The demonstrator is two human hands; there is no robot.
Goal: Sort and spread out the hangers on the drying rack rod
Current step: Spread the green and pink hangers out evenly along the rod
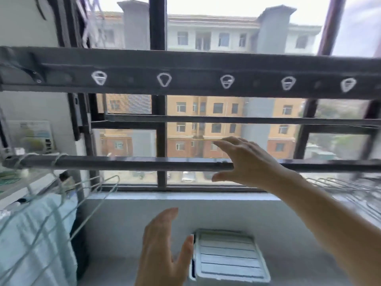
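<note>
The drying rack has a wide dark bar [206,65] on top with 5 white loops [164,79] in a row. Below it run 2 thin rods, a far rod [206,120] and a near rod [123,163]. White cord [56,159] is wound round the near rod's left end. A left bunch of wire hangers [99,188] sits under that end, and a right bunch of wire hangers [338,183] sits far right.

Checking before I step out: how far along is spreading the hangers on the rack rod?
Done: little that shows. The left bunch of hangers is crowded near the rod's left end, and the right bunch of hangers near the right edge, with none between. In hand: nothing. The right hand is open in front of the rod and the left hand is open below. Left: spacing both bunches along the rod.
</note>
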